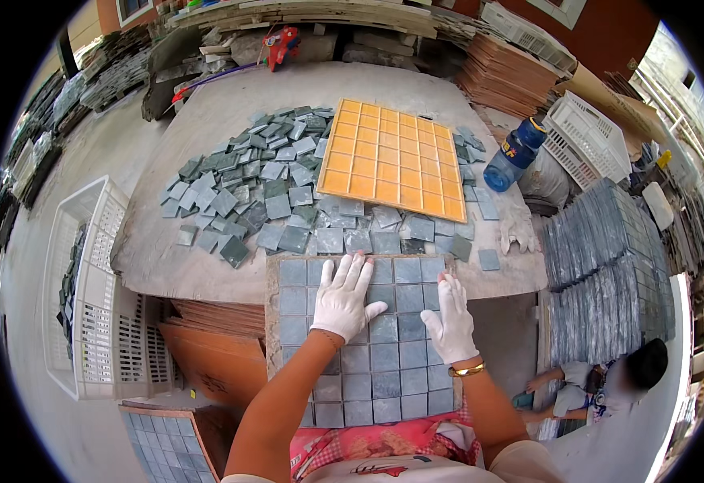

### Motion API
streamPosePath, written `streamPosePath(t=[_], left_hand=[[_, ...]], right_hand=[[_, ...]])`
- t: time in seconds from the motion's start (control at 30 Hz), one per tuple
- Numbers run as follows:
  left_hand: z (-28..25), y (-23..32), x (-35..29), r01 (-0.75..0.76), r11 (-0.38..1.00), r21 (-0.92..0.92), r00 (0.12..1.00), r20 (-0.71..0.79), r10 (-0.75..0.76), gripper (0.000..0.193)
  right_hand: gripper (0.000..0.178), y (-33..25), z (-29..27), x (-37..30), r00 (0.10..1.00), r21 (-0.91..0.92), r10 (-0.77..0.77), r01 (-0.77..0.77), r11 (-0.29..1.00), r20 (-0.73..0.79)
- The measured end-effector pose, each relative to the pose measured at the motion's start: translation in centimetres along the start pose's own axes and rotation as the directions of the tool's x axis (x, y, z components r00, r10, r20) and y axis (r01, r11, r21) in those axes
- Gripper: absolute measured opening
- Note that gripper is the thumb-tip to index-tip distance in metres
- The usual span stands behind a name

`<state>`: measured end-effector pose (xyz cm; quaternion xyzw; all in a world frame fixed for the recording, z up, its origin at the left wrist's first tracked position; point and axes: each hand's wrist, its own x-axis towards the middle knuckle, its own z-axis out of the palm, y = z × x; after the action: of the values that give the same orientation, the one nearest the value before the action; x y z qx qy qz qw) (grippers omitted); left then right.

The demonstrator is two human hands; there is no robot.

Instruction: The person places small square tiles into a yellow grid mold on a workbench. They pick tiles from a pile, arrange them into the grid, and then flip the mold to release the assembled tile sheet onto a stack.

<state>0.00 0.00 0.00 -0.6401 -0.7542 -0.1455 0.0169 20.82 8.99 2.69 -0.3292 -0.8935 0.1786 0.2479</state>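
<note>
At the far left we see a white plastic crate [86,290] standing beside the grey work table [207,121]. On the table lies a heap of loose grey-green tiles [247,189], and next to it an orange grid mould [392,158]. Nearer to us, a sheet of grey square tiles [368,378] rests partly on the table edge. Our left hand [344,302], in a white glove, lies flat on this sheet with fingers spread wide. Our right hand [452,322] also presses flat, fingers closer together. Further right is a blue bottle [517,153], then stacks of finished tile sheets [601,266]; below them a person [609,382] seems to crouch.
</note>
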Motion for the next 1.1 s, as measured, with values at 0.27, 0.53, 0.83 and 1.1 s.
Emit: streamPosePath(t=[0.27,0.53,0.83,1.1], left_hand=[[-0.2,1.8,-0.8,-0.001,0.999,0.046,0.999,-0.046,0.003,0.085],[0.4,1.6,-0.5,-0.047,0.991,0.125,0.996,-0.069,0.056,0.078],[-2.2,4.1,-6.5,-0.132,0.991,0.034,0.988,0.087,0.129,0.086],[-2.0,4.6,-6.6,-0.131,0.991,-0.011,0.990,0.052,0.131,0.084]], right_hand=[[0.067,1.5,1.8,3.1,0.991,-0.080,-0.025,0.015,0.997,-0.133],[0.053,1.4,4.9,5.1,0.979,0.579,0.029,-0.142,0.803,0.200],[0.055,2.9,-0.4,3.2,0.959,-0.272,-0.282,0.273,0.923,0.005],[0.061,1.6,4.7,8.5,0.945,-0.366,-0.314,0.323,0.873,0.086]])
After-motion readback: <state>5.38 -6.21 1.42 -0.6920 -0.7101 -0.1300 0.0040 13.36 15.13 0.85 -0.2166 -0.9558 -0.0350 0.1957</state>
